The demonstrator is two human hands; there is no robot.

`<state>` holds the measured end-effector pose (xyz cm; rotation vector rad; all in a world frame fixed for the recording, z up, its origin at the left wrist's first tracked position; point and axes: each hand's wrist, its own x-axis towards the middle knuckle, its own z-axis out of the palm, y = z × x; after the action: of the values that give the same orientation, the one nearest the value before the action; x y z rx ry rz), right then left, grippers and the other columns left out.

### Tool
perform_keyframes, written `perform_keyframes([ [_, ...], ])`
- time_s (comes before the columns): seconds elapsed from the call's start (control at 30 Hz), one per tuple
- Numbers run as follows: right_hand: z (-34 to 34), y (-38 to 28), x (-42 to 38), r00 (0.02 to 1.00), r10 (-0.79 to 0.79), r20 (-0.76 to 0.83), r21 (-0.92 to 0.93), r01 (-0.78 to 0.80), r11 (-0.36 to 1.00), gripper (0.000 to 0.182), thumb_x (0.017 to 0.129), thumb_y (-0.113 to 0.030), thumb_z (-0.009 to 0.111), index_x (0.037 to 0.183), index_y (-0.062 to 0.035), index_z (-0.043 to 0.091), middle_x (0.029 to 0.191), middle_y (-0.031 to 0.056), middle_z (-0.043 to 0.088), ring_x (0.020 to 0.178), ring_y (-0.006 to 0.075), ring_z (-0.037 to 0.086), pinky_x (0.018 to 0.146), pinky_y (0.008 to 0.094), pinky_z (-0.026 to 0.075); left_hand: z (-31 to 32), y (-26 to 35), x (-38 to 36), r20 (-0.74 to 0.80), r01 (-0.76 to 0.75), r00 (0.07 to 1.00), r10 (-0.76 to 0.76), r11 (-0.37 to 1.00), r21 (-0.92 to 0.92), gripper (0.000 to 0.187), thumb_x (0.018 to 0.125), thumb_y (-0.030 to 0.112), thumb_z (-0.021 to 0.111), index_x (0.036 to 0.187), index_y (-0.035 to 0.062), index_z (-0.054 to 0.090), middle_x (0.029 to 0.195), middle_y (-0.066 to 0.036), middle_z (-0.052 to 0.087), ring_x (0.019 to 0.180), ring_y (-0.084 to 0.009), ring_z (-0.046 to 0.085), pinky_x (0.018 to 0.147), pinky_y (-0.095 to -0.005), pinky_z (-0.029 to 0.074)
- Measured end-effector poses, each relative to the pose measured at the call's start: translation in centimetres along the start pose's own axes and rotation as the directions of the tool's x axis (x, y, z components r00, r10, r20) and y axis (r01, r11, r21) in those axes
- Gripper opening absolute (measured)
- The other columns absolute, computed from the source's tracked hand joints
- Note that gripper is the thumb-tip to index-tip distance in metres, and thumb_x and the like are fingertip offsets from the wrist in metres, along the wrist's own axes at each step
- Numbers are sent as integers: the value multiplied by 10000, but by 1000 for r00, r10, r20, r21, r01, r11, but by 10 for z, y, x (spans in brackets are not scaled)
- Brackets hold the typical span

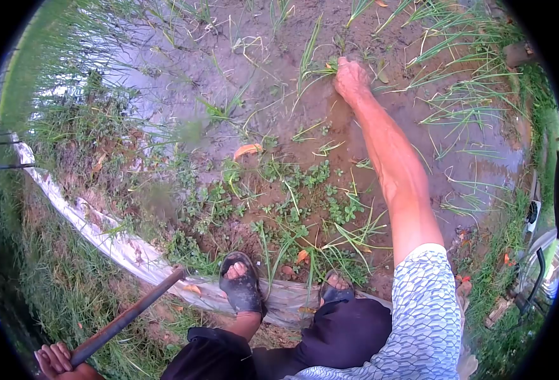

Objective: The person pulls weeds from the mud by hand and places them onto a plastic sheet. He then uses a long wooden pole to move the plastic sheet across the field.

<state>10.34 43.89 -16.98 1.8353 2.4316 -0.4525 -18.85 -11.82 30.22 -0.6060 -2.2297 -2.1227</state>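
Observation:
My right hand (351,77) reaches far forward over the wet soil, its fingers closed around a small tuft of green weeds (328,68) at ground level. Just left of it stands a thin onion-like plant (308,57). At the lower left my left hand (56,360) is wrapped round a dark wooden pole (127,316), which slants up to the right and ends near the white sheet edging. Whatever lies beyond the hand on the pole is out of view.
My sandalled feet (241,285) stand on a pale plastic sheet (102,231) along the bed's edge. Low leafy weeds (317,180) grow ahead of them. Thin green plants (463,101) fill the right side. A metal frame (536,278) stands at the far right.

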Motion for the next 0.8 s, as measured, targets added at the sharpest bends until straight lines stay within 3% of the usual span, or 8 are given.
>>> perform_keyframes([
  [0.13,12,-5,4,993,-27,-119,-42,23,999,254,898,-91,509,1122,-57,625,1126,247,624,1075,404,616,903,465,515,13,5,-4,-87,51,995,-42,993,103,291,899,185,502,628,157,399,525,33,306,418,-96,297,485,-271,319],
  [0.23,8,0,9,996,-88,15,-22,89,996,228,842,-78,536,1026,-58,670,1018,241,665,998,384,652,863,446,535,49,6,-11,-196,38,981,-4,985,166,318,845,223,531,569,184,377,484,46,295,379,-97,277,430,-290,288],
  [0.33,79,45,44,936,-315,-157,153,339,928,206,788,-93,548,931,-58,692,921,210,687,914,373,673,829,423,549,53,5,-11,-203,14,979,22,985,174,327,836,221,533,559,190,362,475,50,296,371,-94,277,419,-293,285],
  [0.47,17,19,3,991,-128,-28,329,131,935,199,728,-136,583,893,-106,691,867,176,683,811,374,666,707,426,531,54,5,-12,-208,11,978,27,983,182,331,832,219,533,556,193,352,476,49,292,374,-97,279,423,-293,287],
  [0.53,15,33,9,941,-54,-333,432,203,879,144,733,-135,591,849,-96,664,777,179,646,786,377,641,682,447,502,54,5,-12,-198,15,980,25,981,194,328,825,213,534,556,197,347,476,49,286,374,-97,274,422,-291,283],
  [0.6,22,62,38,853,-130,-506,208,267,941,195,764,-103,590,945,-71,654,896,192,643,934,383,628,791,451,507,56,5,-13,-204,15,979,27,979,204,326,818,206,534,557,199,338,475,50,276,376,-96,269,424,-287,281],
  [0.7,11,65,37,901,5,-434,179,81,981,219,813,-120,565,1017,-89,639,1032,217,631,1039,415,583,866,485,488,64,6,-15,-230,19,973,33,975,223,324,807,199,532,560,202,324,476,53,261,380,-95,263,428,-278,278],
  [0.8,7,64,40,979,134,-154,103,-119,988,307,838,-101,574,1141,-57,591,1134,207,594,1129,427,553,962,447,475,68,6,-17,-253,24,967,37,972,233,323,802,198,531,560,201,316,477,57,254,385,-93,261,429,-272,274],
])
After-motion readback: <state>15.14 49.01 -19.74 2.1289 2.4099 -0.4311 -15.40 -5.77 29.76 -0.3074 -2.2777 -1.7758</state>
